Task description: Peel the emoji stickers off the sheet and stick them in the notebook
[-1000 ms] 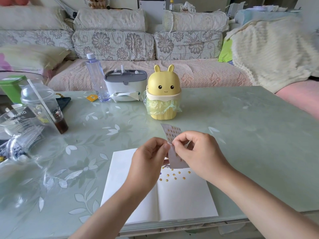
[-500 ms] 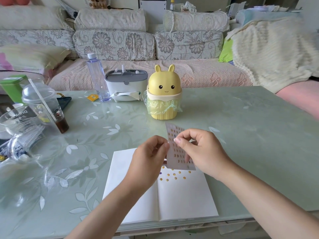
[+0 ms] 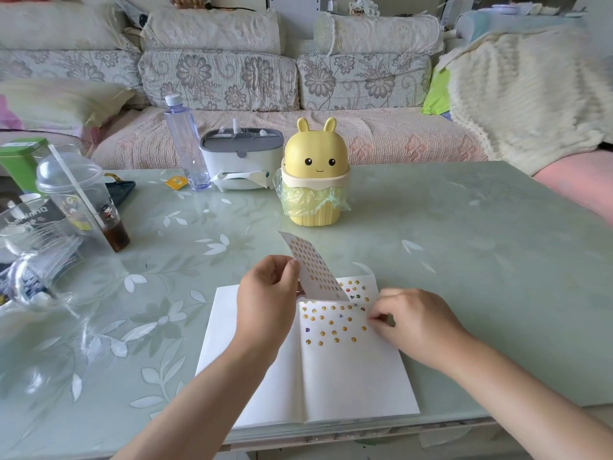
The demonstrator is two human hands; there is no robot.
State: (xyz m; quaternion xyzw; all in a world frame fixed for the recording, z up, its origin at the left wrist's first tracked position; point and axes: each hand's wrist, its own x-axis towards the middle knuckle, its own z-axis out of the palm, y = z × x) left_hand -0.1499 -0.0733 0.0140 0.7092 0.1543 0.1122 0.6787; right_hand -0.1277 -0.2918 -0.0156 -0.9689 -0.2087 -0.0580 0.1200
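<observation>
An open white notebook lies on the table in front of me. Its right page carries several small yellow emoji stickers in its upper part. My left hand pinches the sticker sheet by its lower left edge and holds it upright above the notebook's top. My right hand is down on the right page near its right edge, fingers curled, fingertips pressed to the paper beside the stickers. Whether a sticker sits under those fingertips is hidden.
A yellow bunny-shaped bin stands behind the notebook. A tissue box and a water bottle are at the back. A plastic cup with straw and clear packaging crowd the left. The table edge runs just below the notebook.
My right hand has left the sheet and dropped to the right page. My left hand alone now holds the sheet, and more of the stuck emojis show.
</observation>
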